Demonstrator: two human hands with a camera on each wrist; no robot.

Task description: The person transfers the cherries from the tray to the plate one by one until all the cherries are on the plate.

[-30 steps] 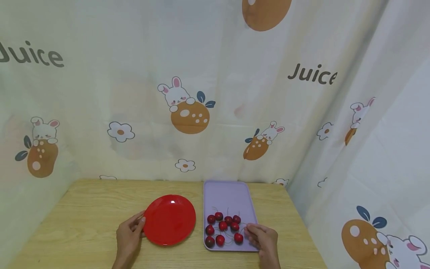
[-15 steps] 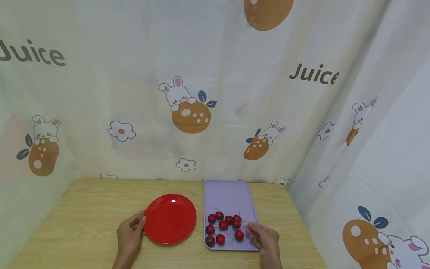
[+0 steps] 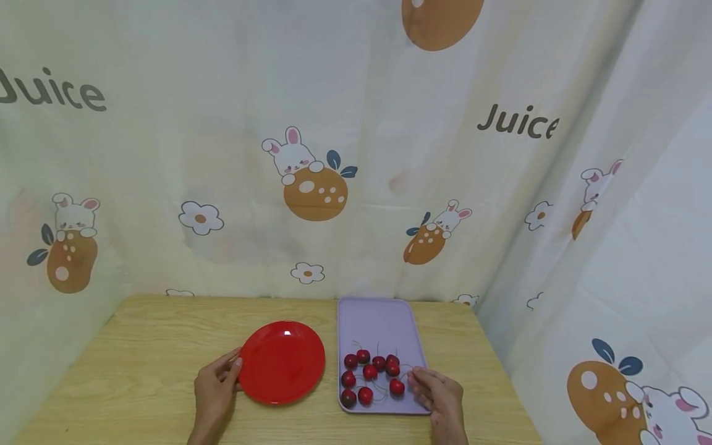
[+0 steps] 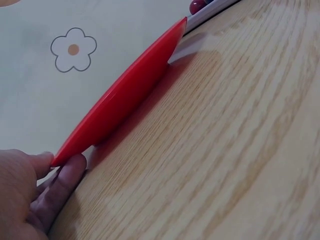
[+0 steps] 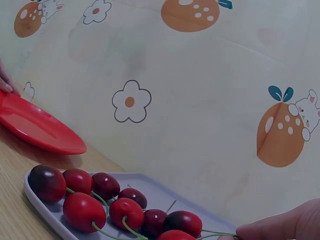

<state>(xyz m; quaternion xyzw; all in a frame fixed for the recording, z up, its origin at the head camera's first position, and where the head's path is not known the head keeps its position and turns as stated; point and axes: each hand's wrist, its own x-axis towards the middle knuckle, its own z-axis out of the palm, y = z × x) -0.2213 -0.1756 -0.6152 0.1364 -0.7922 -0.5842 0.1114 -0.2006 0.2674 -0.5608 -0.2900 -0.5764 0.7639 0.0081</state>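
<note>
My left hand (image 3: 214, 386) pinches the left rim of a red plate (image 3: 282, 364) between thumb and fingers. The left wrist view shows the thumb on top of the rim and a finger beneath it. Right of the plate is a lilac tray (image 3: 375, 321) with several dark red cherries in its near half. At the tray's right edge, my right hand (image 3: 439, 395) pinches thin green stems (image 5: 220, 234) between thumb and fingertip. The stems lead toward cherries lying near the hand, a lower cherry (image 3: 397, 387) and an upper cherry (image 3: 392, 369). The thumb is partly cut off in the right wrist view.
Both plate and tray stand on a light wooden table (image 3: 156, 340). A pale curtain (image 3: 239, 154) printed with rabbits, fruit and flowers hangs behind the table and along its sides. A narrow strip of wood separates plate from tray.
Two cherries beside my right hand have shifted slightly up and right in the head view, and the hand has moved a little with them. The left hand and plate stay put.
</note>
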